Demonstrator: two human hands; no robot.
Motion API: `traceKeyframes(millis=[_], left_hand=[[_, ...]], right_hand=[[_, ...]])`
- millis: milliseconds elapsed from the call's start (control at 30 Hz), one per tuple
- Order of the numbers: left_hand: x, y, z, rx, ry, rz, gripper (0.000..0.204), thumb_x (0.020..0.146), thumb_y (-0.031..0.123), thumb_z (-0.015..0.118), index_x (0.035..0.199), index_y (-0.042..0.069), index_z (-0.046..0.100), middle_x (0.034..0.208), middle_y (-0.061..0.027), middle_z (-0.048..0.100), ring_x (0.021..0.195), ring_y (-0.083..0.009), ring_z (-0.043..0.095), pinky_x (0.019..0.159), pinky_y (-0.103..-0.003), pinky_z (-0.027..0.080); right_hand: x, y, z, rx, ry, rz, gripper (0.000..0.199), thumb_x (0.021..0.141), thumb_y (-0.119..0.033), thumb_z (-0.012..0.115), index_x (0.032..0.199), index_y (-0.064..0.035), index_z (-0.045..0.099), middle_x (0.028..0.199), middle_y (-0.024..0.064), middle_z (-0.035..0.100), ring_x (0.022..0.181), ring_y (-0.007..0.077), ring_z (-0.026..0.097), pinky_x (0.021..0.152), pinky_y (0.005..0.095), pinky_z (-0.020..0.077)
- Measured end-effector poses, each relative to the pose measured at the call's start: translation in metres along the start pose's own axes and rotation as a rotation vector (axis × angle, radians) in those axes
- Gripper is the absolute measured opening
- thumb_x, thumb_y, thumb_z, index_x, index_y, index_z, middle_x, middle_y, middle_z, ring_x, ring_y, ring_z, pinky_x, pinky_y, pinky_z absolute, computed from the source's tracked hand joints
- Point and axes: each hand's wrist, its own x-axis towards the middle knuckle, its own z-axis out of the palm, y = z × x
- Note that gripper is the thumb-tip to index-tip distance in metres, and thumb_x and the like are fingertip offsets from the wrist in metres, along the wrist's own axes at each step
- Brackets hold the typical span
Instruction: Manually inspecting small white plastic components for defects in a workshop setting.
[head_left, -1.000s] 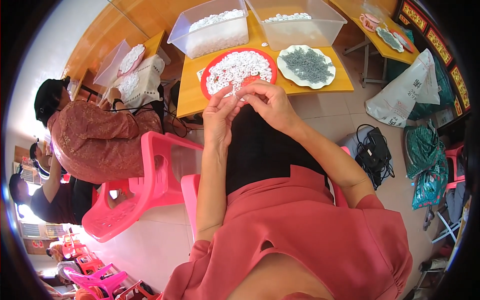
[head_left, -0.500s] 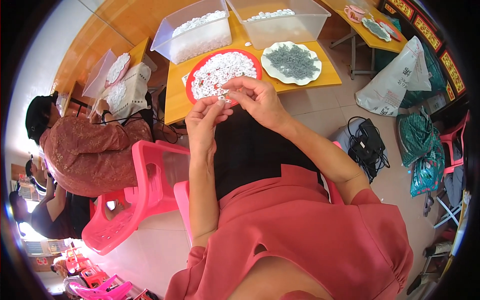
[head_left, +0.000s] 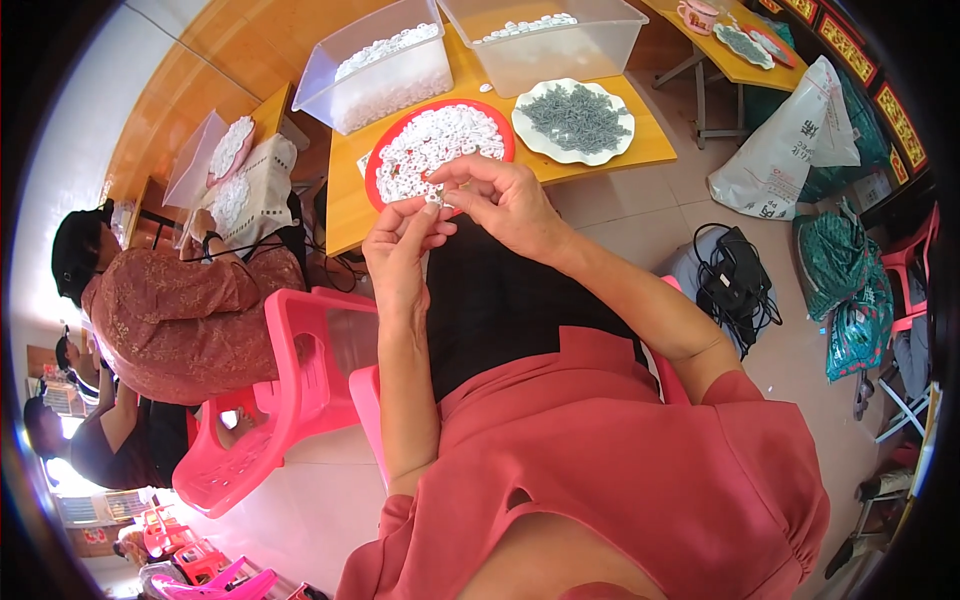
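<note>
Over the near edge of the table, my left hand (head_left: 400,245) pinches a small white plastic piece (head_left: 434,199) between thumb and fingers. My right hand (head_left: 505,205) meets it there, thumb and forefinger closed at the same piece; whether they hold a second small part is too small to tell. Just beyond the hands lies a red plate (head_left: 372,180) heaped with small white plastic pieces (head_left: 440,138). To its right a white scalloped plate (head_left: 520,122) carries a pile of small grey parts (head_left: 578,115).
Behind the plates stand two clear plastic bins (head_left: 372,100) (head_left: 560,55) with more white pieces. A co-worker in a brown patterned top (head_left: 180,315) sits to the left, near a pink chair (head_left: 290,400). On the right are a white sack (head_left: 770,150), green bags (head_left: 830,270) and black cables (head_left: 735,290).
My view has shifted slightly, so the table sits a little further left. Both hands stay together at the small white piece, with slight finger movement.
</note>
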Motion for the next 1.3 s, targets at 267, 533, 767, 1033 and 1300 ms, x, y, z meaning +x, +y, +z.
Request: traceKeyframes(millis=[267,533,767,1033,1300], left_hand=[[-0.003,-0.003,0.005,0.068,0.004,0.069,0.014,0.100,0.006,0.070,0.109,-0.004,0.067,0.093,-0.0161,0.077,0.075,-0.0159,0.074,0.068,-0.022,0.055],[-0.007,-0.001,0.011,0.218,-0.031,0.098,0.012,0.102,0.010,0.068,0.104,-0.002,0.067,0.088,-0.0097,0.076,0.073,-0.0114,0.070,0.069,-0.022,0.052],[-0.004,-0.004,0.010,0.325,-0.040,0.109,0.011,0.103,0.011,0.068,0.103,0.000,0.068,0.083,-0.0046,0.072,0.074,-0.0089,0.068,0.069,-0.022,0.051],[-0.003,-0.010,0.012,0.306,-0.045,0.113,0.011,0.102,0.011,0.068,0.101,0.000,0.068,0.081,-0.0043,0.071,0.072,-0.0085,0.066,0.067,-0.022,0.050],[0.000,-0.024,0.001,0.343,-0.035,0.085,0.011,0.101,0.009,0.068,0.095,0.000,0.069,0.079,-0.0039,0.070,0.068,-0.0080,0.064,0.064,-0.022,0.050]], right_hand=[[-0.003,-0.012,-0.004,-0.106,0.014,-0.035,0.020,0.100,-0.004,0.067,0.119,-0.0020,0.072,0.100,-0.0032,0.071,0.075,-0.0029,0.058,0.067,0.0169,0.0498],[-0.005,-0.013,-0.005,-0.163,0.080,-0.058,0.021,0.098,-0.003,0.069,0.118,-0.0027,0.073,0.093,-0.0034,0.070,0.073,-0.0009,0.058,0.068,0.0180,0.0498],[-0.005,-0.007,-0.007,-0.147,0.116,-0.075,0.019,0.095,-0.002,0.072,0.114,-0.0024,0.072,0.096,0.0002,0.074,0.081,0.0017,0.066,0.074,0.0197,0.0540],[-0.004,-0.004,-0.008,-0.133,0.095,-0.067,0.023,0.093,-0.001,0.073,0.115,-0.0022,0.067,0.088,0.0008,0.076,0.084,0.0043,0.069,0.079,0.0242,0.0565],[-0.004,0.001,-0.005,-0.213,0.053,-0.016,0.021,0.091,0.001,0.073,0.111,-0.0015,0.068,0.084,0.0023,0.076,0.082,0.0049,0.070,0.079,0.0239,0.0551]])
